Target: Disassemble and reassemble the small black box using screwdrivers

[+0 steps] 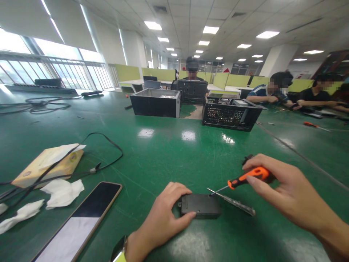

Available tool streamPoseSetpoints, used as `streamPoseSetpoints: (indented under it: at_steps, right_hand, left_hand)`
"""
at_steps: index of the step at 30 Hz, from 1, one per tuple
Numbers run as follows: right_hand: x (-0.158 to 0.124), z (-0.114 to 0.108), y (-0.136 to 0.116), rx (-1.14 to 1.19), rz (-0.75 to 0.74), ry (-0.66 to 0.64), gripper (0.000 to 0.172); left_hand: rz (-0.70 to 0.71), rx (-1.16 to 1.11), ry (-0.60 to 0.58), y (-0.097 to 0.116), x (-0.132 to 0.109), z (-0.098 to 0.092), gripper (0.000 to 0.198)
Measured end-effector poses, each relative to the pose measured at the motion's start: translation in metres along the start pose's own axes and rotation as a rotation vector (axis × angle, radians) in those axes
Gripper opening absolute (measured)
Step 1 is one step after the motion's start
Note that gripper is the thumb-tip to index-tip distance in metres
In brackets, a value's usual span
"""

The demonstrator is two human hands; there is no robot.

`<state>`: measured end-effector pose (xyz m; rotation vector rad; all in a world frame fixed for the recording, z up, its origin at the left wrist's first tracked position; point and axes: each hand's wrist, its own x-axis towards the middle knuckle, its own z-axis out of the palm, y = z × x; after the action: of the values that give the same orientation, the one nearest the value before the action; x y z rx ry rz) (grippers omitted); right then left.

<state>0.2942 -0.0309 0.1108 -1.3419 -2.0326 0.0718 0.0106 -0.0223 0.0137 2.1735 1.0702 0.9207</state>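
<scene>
A small black plastic box [203, 206] lies flat on the green table. My left hand [170, 207] grips its left end, fingers on the far side and thumb on the near side. An orange-and-black screwdriver [249, 177] is held in my right hand [283, 189], its handle pinched between thumb and fingers. The shaft slants down to the left, and its tip meets the far edge of the box, right of the middle. Just right of the box lies a second, slim screwdriver [237, 204] with a dark translucent handle. Beyond my right fingers is a small black object [247, 159], partly hidden.
A phone [87, 218], crumpled tissues [62, 193], a yellow tissue pack [51, 163] and black cables [109, 140] lie at left. Open computer cases [155, 105] [231, 114] stand farther back. Another orange screwdriver [313, 125] lies far right, near co-workers seated around the table [152, 156].
</scene>
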Motion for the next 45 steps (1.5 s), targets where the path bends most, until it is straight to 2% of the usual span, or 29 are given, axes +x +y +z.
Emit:
streamPoseSetpoints:
  at_steps: [5,10,14,21,27,30,33,35,37,38,41,44,45]
  right_hand:
    - [0.023,0.003,-0.034,-0.039,-0.128,-0.021,0.017]
    - [0.024,0.012,-0.035,-0.131,-0.130,0.067,0.021]
    - [0.019,0.011,-0.034,-0.080,-0.122,0.139,0.027]
    - [0.019,0.018,-0.040,0.016,-0.107,0.021,0.029]
    - [0.019,0.021,-0.040,0.007,-0.103,0.006,0.028]
    - [0.018,0.017,-0.043,0.013,-0.114,-0.002,0.022]
    - [0.016,0.007,-0.045,0.046,-0.175,-0.096,0.009]
    - [0.014,0.001,-0.046,0.069,-0.217,-0.162,0.013]
    - [0.014,-0.003,-0.045,0.068,-0.233,-0.177,0.008]
    - [0.015,-0.003,-0.044,0.060,-0.227,-0.169,0.006]
    - [0.018,0.003,-0.031,0.022,-0.117,-0.082,0.027]
    - [0.012,0.019,0.002,-0.030,0.107,0.104,0.031]
    - [0.006,0.026,0.017,-0.043,0.171,0.127,0.032]
  left_hand:
    - [-0.006,0.000,-0.009,-0.001,0.000,0.000,0.030]
    - [0.010,0.006,-0.015,-0.003,-0.002,0.001,0.031]
    - [0.021,0.003,-0.018,-0.003,-0.001,0.000,0.031]
    - [0.029,0.003,-0.027,-0.004,0.001,-0.001,0.031]
    - [0.017,-0.007,-0.033,-0.004,0.000,-0.001,0.030]
    - [0.019,-0.006,-0.035,-0.006,-0.001,0.000,0.032]
    - [0.020,0.002,-0.034,-0.006,-0.001,0.000,0.032]
    - [0.023,0.004,-0.033,-0.005,0.000,-0.001,0.032]
    - [0.022,0.006,-0.036,-0.004,0.001,-0.001,0.031]
    - [0.021,0.007,-0.036,-0.004,0.001,-0.001,0.031]
    - [0.023,0.013,-0.026,-0.004,0.000,-0.001,0.031]
    - [0.032,0.029,-0.015,-0.007,-0.003,0.001,0.031]
    - [0.034,0.037,-0.014,-0.007,-0.003,0.002,0.031]
